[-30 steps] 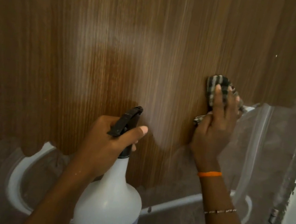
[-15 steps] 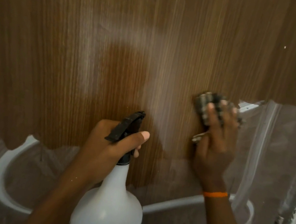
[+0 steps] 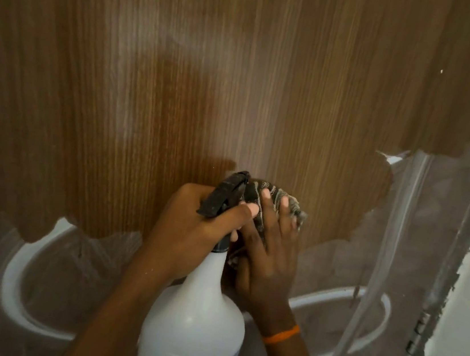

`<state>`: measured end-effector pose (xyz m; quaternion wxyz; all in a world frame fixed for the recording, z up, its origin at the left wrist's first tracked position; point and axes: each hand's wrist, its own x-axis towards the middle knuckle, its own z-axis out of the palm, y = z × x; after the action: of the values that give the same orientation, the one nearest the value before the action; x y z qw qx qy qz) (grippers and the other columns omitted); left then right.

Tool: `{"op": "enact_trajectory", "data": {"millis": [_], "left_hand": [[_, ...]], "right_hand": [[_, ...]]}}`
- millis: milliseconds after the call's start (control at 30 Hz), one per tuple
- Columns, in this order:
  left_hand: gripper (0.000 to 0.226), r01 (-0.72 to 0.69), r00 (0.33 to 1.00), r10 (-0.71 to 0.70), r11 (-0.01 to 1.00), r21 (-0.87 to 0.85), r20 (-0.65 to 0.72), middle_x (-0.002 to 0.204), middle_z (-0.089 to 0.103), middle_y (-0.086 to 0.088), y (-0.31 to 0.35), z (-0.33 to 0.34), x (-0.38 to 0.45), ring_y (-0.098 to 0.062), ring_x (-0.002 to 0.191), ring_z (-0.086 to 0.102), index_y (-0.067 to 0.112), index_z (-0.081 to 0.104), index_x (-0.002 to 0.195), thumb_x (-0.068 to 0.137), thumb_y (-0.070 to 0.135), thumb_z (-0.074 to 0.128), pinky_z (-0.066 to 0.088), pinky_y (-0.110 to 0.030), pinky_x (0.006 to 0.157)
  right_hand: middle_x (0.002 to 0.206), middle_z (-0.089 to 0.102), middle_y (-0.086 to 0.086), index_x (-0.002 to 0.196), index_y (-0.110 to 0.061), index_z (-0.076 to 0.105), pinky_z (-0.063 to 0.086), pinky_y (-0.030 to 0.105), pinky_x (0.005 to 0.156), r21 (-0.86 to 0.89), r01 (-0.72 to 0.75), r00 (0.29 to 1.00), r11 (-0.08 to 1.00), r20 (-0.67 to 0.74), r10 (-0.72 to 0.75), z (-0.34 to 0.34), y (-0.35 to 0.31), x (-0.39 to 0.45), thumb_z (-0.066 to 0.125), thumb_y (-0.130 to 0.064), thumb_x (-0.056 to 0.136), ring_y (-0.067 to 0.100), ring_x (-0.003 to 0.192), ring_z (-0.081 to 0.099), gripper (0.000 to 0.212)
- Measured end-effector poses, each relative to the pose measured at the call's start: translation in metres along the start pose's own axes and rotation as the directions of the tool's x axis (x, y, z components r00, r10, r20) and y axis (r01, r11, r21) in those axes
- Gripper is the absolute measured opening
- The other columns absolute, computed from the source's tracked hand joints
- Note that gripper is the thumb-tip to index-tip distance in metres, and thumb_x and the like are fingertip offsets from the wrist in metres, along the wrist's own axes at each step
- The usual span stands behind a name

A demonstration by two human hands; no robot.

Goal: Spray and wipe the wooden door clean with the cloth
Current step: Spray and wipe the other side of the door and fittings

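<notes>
The wooden door (image 3: 180,81) fills the view, brown with vertical grain and a pale wet sheen. My left hand (image 3: 190,231) grips the neck of a white spray bottle (image 3: 197,322), its index finger lying along the black trigger head (image 3: 226,191). Just right of the nozzle, my right hand (image 3: 268,257) presses a dark checked cloth (image 3: 273,195) flat against the door, fingers spread over it. Part of the cloth is hidden behind the nozzle and my fingers.
Torn clear protective film (image 3: 398,244) with white curved markings (image 3: 13,283) covers the door's lower part and right side. A metal hinge (image 3: 415,342) and a white wall (image 3: 469,298) lie along the right edge.
My right hand has slid the cloth down and to the left across the door, ending beside the spray nozzle. The left hand and bottle stayed roughly in place.
</notes>
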<state>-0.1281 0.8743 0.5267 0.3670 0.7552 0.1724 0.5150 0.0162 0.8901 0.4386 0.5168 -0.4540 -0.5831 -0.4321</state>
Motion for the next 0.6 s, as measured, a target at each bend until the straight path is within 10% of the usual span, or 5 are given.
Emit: {"op": "enact_trajectory", "data": {"millis": [200, 600], "left_hand": [[0.043, -0.010, 0.998, 0.012, 1.000, -0.029, 0.065, 0.060, 0.067, -0.008, -0.006, 0.011, 0.001, -0.024, 0.062, 0.066, 0.009, 0.068, 0.062, 0.067, 0.051, 0.064, 0.052, -0.026, 0.062], [0.045, 0.022, 0.996, -0.020, 0.999, -0.028, 0.086, 0.065, 0.069, -0.010, 0.006, 0.060, 0.005, -0.025, 0.068, 0.068, 0.001, 0.068, 0.068, 0.071, 0.045, 0.064, 0.054, -0.034, 0.073]], "right_hand": [[0.149, 0.035, 0.015, 0.144, -0.014, 0.036, 0.021, 0.054, 0.115, -0.044, -0.004, 0.999, 0.999, -0.044, 0.002, -0.018, 0.052, 0.003, 0.026, -0.017, 0.096, 0.036, 0.143, 0.023, 0.049], [0.157, 0.025, 0.008, 0.149, -0.018, 0.025, 0.023, 0.058, 0.114, 0.029, -0.530, 0.831, 0.848, -0.183, 0.526, -0.056, 0.135, -0.007, 0.027, -0.011, 0.089, 0.025, 0.148, 0.013, 0.061]]}}
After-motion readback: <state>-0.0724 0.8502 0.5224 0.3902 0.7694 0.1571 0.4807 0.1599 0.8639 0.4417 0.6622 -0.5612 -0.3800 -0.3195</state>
